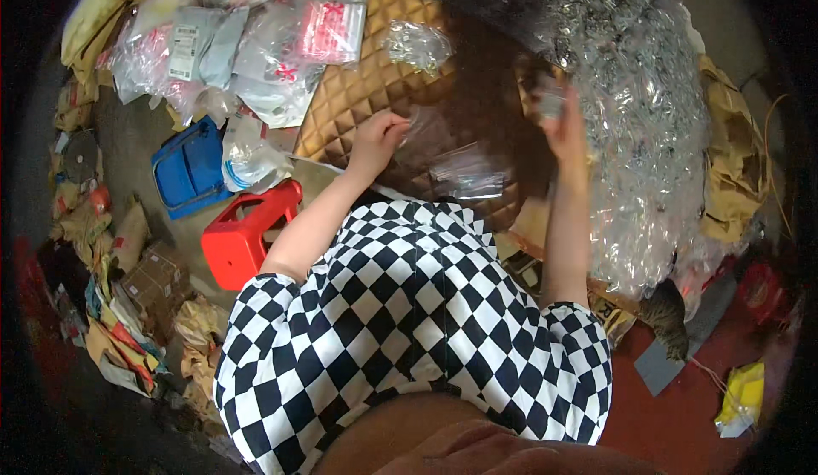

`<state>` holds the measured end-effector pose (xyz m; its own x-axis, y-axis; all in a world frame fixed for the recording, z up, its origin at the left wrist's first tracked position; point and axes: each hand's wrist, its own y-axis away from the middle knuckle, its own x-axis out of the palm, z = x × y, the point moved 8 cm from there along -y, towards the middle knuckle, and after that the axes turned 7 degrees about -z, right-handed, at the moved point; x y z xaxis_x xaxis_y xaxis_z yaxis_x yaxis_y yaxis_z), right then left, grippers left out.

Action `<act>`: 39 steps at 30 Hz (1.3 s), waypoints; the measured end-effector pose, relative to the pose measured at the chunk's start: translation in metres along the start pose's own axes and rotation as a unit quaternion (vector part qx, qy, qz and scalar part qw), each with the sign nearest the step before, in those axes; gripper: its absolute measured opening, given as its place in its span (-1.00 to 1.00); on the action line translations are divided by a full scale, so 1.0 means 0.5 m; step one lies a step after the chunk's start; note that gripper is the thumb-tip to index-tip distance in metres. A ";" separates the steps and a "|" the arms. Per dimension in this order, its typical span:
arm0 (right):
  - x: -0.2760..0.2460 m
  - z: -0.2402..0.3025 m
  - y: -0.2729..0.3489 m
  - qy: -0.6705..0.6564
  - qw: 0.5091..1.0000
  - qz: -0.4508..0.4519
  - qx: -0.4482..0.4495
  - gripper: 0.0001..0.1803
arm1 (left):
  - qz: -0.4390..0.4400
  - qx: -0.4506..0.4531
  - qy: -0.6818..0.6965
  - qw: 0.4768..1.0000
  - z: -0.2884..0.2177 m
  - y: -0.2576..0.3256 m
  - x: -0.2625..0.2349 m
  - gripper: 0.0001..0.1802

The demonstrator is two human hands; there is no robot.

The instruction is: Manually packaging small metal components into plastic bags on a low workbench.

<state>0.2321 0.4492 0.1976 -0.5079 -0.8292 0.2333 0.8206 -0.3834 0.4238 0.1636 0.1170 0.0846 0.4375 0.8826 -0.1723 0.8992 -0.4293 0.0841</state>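
Head cam, biggest stuff first: on the right there's a huge heap of shiny clear plastic packets (639,134), and left of it a gold-and-brown quilted cover (336,121) that everything's being handled over. Off to the left sit a red plastic stool (230,249) and a blue plastic stool (194,164), so nothing tight around the hands on that side.

Left hand (375,144) is over the quilted part with thumb and fingers pinched together on the edge of a thin clear plastic bag (430,130). Right hand (569,134) is out by the edge of the heap, with a small silvery packet (551,100) at its fingertips. It's pretty motion-blurred, so I honestly can't tell how far those fingers are closed.

Main thing spatially: the bag lies between the two hands, right off the left fingertips and well apart from the right hand, so left is clearly nearer. Smaller flat clear sleeves (473,184) lie closer to the body than either hand, long axis running roughly left to right.
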 end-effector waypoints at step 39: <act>0.098 0.205 -0.272 0.793 0.467 -0.230 -0.316 -0.61 | 0.018 0.110 -0.089 0.990 -0.137 0.013 -0.047 -0.82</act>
<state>0.0687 0.5026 0.2409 -0.2466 0.3340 -0.9098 0.8881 -0.2980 -0.3501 0.1591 0.1066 0.1565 0.4446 0.8270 -0.3441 0.8530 -0.5082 -0.1190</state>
